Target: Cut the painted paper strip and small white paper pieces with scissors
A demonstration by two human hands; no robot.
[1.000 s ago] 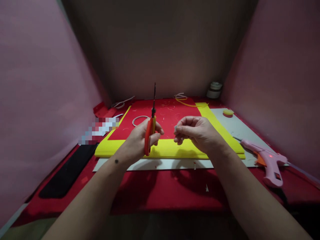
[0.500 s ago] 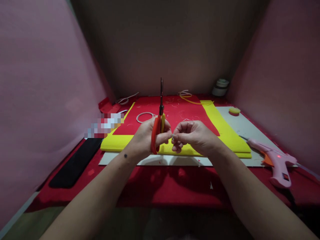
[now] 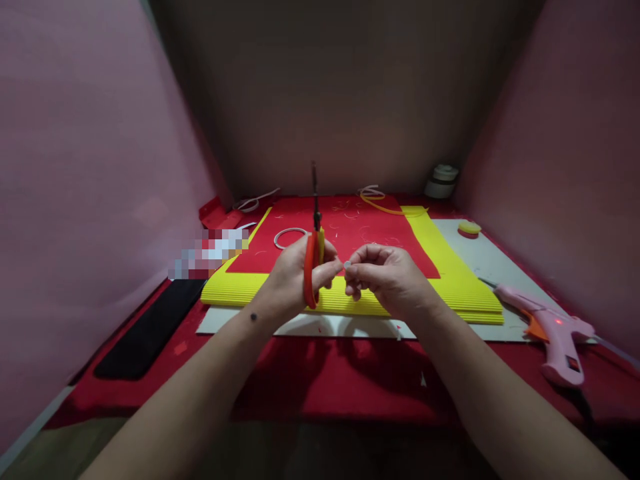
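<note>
Scissors (image 3: 311,270) are held in the left hand (image 3: 293,268) by curled fingers, blades pointed away, probably so fingertips are freed, while a small white disc (image 3: 347,265) is pinched by fingers of the right hand (image 3: 383,272) above yellow corrugated sheets (image 3: 465,301).

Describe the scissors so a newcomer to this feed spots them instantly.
Find the large red sheet lying on the ridged yellow sheet. Near the middle of the view, the left hand holds the scissors, blades pointing up in the picture. Unlike anything nearby, they join dark blades to red and yellow handles.
</note>
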